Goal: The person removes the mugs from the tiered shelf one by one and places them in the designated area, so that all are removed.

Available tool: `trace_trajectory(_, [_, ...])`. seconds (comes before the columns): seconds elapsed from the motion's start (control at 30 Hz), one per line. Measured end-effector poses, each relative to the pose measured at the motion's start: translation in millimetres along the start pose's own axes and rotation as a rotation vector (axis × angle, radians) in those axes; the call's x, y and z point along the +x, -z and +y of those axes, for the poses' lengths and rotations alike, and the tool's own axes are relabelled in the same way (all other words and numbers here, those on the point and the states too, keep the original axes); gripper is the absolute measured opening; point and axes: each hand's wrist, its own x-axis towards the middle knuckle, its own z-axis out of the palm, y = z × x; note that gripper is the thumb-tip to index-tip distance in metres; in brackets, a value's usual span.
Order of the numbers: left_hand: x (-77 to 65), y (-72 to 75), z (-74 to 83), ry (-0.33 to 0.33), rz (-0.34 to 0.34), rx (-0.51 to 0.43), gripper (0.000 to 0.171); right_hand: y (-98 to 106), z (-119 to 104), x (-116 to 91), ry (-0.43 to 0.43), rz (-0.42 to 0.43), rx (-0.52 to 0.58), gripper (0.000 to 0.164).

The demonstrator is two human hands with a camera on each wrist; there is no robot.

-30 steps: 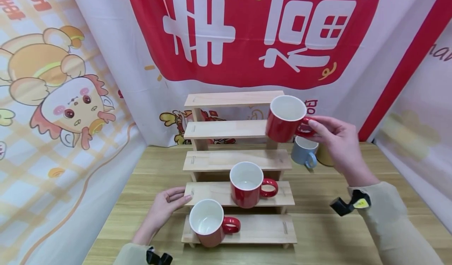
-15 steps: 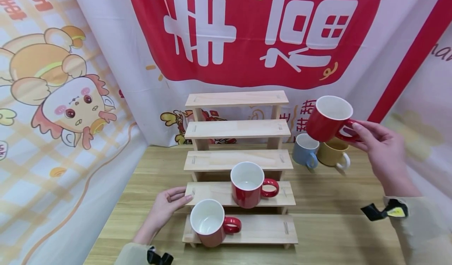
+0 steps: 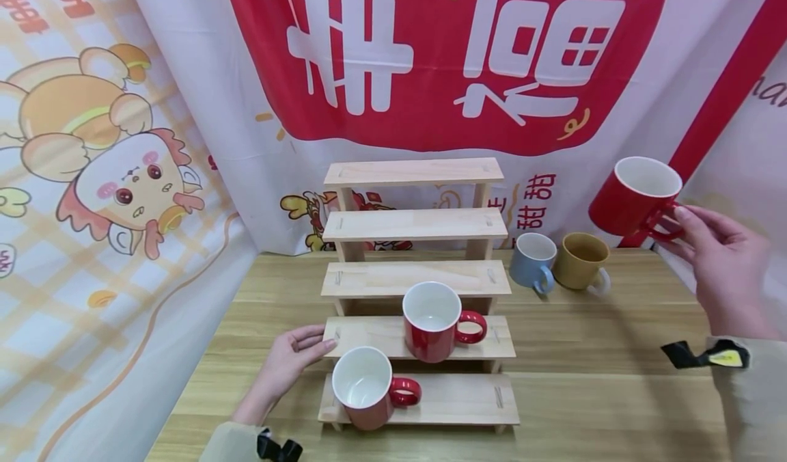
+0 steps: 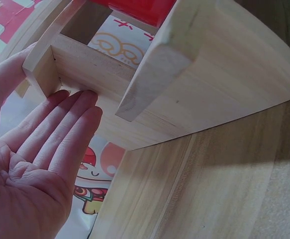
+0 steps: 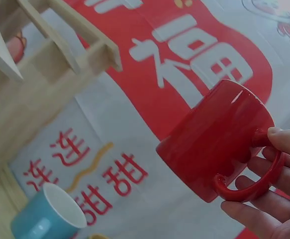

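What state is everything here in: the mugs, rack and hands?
Held mug: raised off table
Second-shelf mug: upright
Bottom-shelf mug: upright
Blue mug: upright on table
Tan mug: upright on table
Rack: standing on table
Right hand: gripping mug handle
Left hand: touching rack

Left hand (image 3: 292, 359): low, four fingers nearly straight and side by side, thumb set apart, palm visible in wrist view. Right hand (image 3: 725, 264): raised, out to far right, thumb above, fingers bent in a grip. Both forearms (image 3: 753, 400) sleeved.
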Motion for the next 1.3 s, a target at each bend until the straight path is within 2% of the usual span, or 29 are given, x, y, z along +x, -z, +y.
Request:
trace_trajectory(0.2, [1.0,-0.1,1.4,-0.002,0.0,0.005,0.051,10.8,3.8,18.6,-0.073,0.05,-0.087,0.064])
trace_trajectory(0.43, [2.3,-0.3,1.1,-0.009,-0.007,0.006,0.051,24.7,14.0,38.3,-0.121,0.102,-0.161,0.067])
trace_trajectory(0.6, [1.2,0.1,1.6,-0.006,-0.002,0.009,0.05,33.8,26.0,51.3,-0.16,0.124,-0.18,0.069])
trace_trajectory(0.7, [0.5,0.4,1.3,-0.002,0.0,0.006,0.05,40.4,36.8,57.3,-0.194,0.134,-0.145,0.067])
trace_trajectory(0.83, [0.0,0.0,1.7,0.004,0.008,0.01,0.051,50.4,57.5,61.1,-0.2,0.114,-0.064,0.058])
trace_trajectory(0.93, [-0.2,0.1,2.4,0.004,0.01,0.014,0.05,55.1,73.6,58.2,-0.181,0.082,-0.008,0.039])
trace_trajectory(1.07, [0.6,0.4,1.1,0.001,0.002,0.018,0.05,62.9,93.6,52.8,-0.196,0.044,0.07,0.011])
trace_trajectory(1.1, [0.9,0.4,0.6,0.002,-0.001,0.015,0.05,65.8,98.9,52.3,-0.207,0.033,0.081,0.008])
trace_trajectory(1.3, [1.3,-0.4,-1.6,0.01,-0.005,0.003,0.05,74.9,120.4,46.7,-0.236,0.002,0.011,0.004])
